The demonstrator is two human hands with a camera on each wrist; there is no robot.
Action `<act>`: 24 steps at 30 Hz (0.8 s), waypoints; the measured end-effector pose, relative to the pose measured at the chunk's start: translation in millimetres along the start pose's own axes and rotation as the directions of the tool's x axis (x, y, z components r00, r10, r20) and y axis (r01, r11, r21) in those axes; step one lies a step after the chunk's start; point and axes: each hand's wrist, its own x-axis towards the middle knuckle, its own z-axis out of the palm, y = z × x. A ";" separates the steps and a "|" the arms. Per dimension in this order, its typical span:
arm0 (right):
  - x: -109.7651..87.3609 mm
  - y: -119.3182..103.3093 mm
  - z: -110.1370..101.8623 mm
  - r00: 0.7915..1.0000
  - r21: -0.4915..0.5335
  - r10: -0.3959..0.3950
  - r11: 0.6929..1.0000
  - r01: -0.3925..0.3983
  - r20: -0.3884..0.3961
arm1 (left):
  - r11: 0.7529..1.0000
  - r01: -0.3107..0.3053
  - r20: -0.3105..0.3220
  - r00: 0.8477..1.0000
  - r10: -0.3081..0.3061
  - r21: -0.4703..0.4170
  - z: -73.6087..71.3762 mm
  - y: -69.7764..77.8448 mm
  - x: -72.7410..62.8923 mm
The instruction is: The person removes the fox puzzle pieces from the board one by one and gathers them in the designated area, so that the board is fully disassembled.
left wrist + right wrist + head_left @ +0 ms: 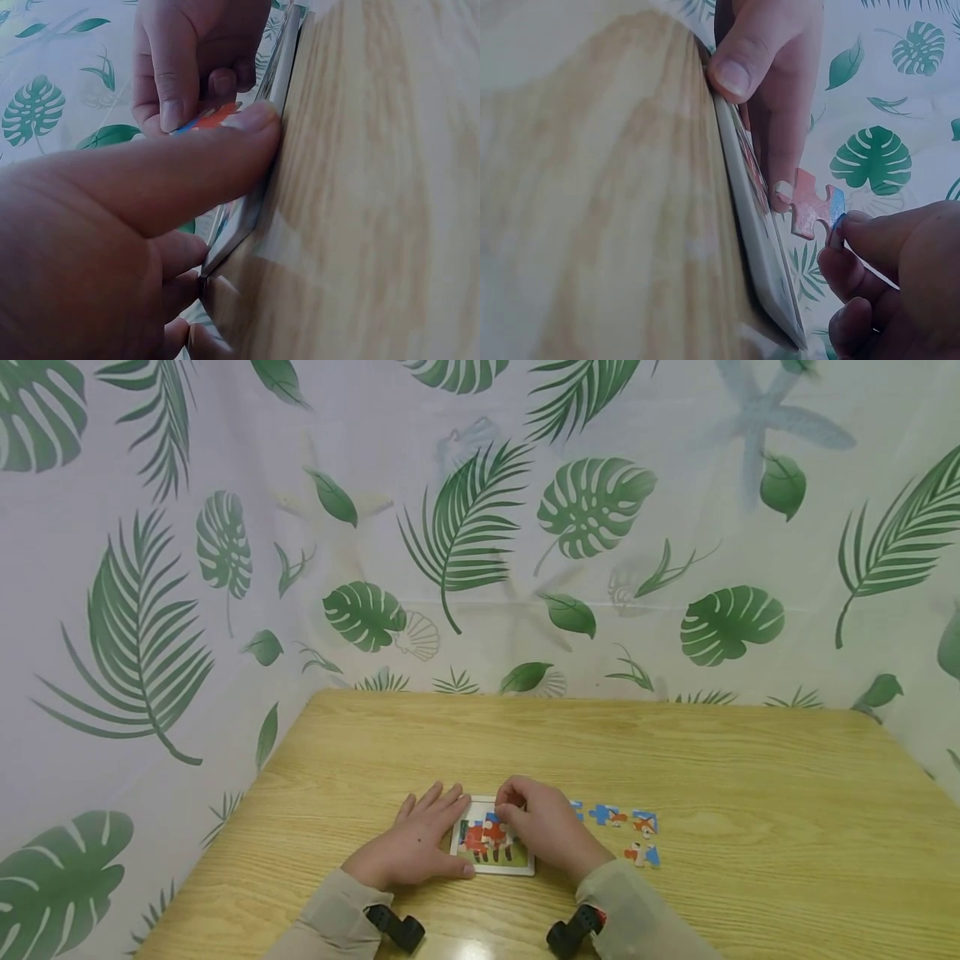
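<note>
A small jigsaw puzzle tray (495,871) with a white rim lies on the table, partly filled with red, green and blue pieces. My left hand (416,846) rests along its left side with fingers extended, the thumb lying on the near rim. Above the tray, my right hand (551,828) pinches a puzzle piece (810,211) between thumb and index finger. In the right wrist view this red and blue piece is tilted and held apart from the tray. The right hand covers the tray's upper right part in the head view.
Several loose puzzle pieces (645,823) lie on the wooden table (750,777) to the right of the tray, the nearest partly behind the right hand. A white curtain (637,635) with green leaf prints hangs behind the table and along its left side.
</note>
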 end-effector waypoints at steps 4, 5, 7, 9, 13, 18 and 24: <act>-0.4 -1.9 -2.8 1.000 -0.008 0.009 1.000 -0.009 -0.007 | 1.000 -0.001 -0.001 1.000 0.001 0.000 0.2 -0.6 0.2; -0.4 -2.1 -3.6 1.000 -0.014 0.009 1.000 -0.009 -0.007 | 1.000 -0.002 -0.001 1.000 0.002 0.000 0.1 -0.4 0.1; -1.0 -2.5 -5.3 1.000 -0.031 0.008 0.999 -0.008 -0.004 | 1.000 -0.006 0.001 1.000 0.006 0.001 -0.2 0.2 -0.4; -1.7 -2.5 -7.0 1.000 -0.041 0.010 0.999 -0.010 0.002 | 1.000 -0.010 0.002 1.000 0.010 0.003 -0.5 0.8 -0.7; -2.5 -0.8 -9.9 0.999 -0.052 0.030 0.998 -0.029 0.012 | 1.000 -0.010 0.006 1.000 0.010 0.009 -1.0 0.9 -0.4; -3.5 2.2 -13.6 0.999 -0.062 0.044 0.997 -0.043 0.011 | 1.000 -0.005 0.005 1.000 0.005 0.011 -1.0 -0.2 -0.3; -7.8 3.1 -19.9 0.999 -0.088 0.044 0.995 -0.045 -0.004 | 1.000 -0.004 -0.002 1.000 0.004 0.001 -0.1 -0.9 -0.2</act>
